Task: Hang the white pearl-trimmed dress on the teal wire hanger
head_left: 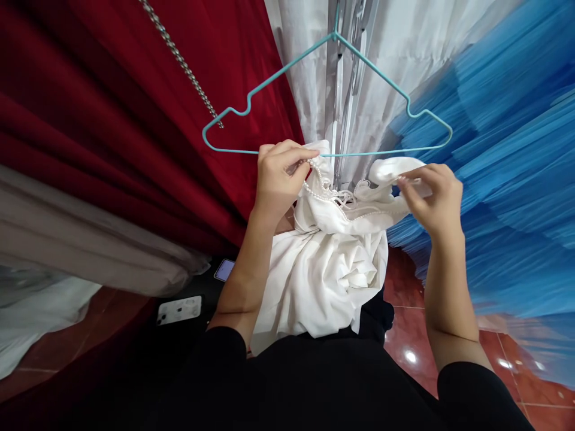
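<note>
A turquoise hanger [335, 37] hangs in front of me, its lower bar level with my hands. A white garment [327, 281] with a pearl-beaded edge lies bunched over my lap, its upper part raised between my hands. My left hand [281, 176] pinches the beaded edge at the left, right at the hanger's lower bar. On the right, my right hand [433, 194] grips the other side of the garment between thumb and fingers, a little below the bar.
Red fabric [179, 120] with a bead chain [179, 57] hangs at the left, blue tulle [516, 179] at the right. White fabric and a metal rail stand behind the hanger. A phone [179, 310] lies on a black surface at lower left, above red floor tiles [404, 281].
</note>
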A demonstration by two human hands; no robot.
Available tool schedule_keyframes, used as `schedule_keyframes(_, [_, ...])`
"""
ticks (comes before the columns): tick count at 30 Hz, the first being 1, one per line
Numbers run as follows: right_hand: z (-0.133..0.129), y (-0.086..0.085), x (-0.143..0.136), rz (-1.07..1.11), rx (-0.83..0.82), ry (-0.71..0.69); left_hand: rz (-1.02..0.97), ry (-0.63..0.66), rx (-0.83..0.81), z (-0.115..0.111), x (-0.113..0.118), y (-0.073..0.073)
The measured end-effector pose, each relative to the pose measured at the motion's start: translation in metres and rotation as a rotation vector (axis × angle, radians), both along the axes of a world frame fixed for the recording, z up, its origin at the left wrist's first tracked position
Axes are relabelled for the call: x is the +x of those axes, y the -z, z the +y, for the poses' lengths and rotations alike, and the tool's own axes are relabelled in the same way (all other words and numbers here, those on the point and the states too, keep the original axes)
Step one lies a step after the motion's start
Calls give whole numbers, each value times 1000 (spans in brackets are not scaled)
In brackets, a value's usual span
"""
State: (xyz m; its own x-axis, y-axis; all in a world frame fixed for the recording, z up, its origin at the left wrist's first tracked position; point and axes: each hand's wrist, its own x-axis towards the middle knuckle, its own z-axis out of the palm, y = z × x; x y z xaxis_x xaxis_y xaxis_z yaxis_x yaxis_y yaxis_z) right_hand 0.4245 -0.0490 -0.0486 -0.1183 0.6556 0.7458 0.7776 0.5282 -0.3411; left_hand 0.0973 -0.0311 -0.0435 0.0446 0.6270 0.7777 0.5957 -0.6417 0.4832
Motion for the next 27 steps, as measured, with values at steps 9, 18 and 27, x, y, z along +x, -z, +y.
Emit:
schedule_keyframes(9, [19, -14, -75, -30, 48, -276, 42, -63, 59, -3, 10, 4])
schedule_keyframes(18, [36, -13, -82, 7, 104, -95, -157, -88, 165, -19, -2, 36])
schedule_keyframes(27, [29, -20, -75, 27, 84, -88, -614, -311, 1, 25, -89, 59])
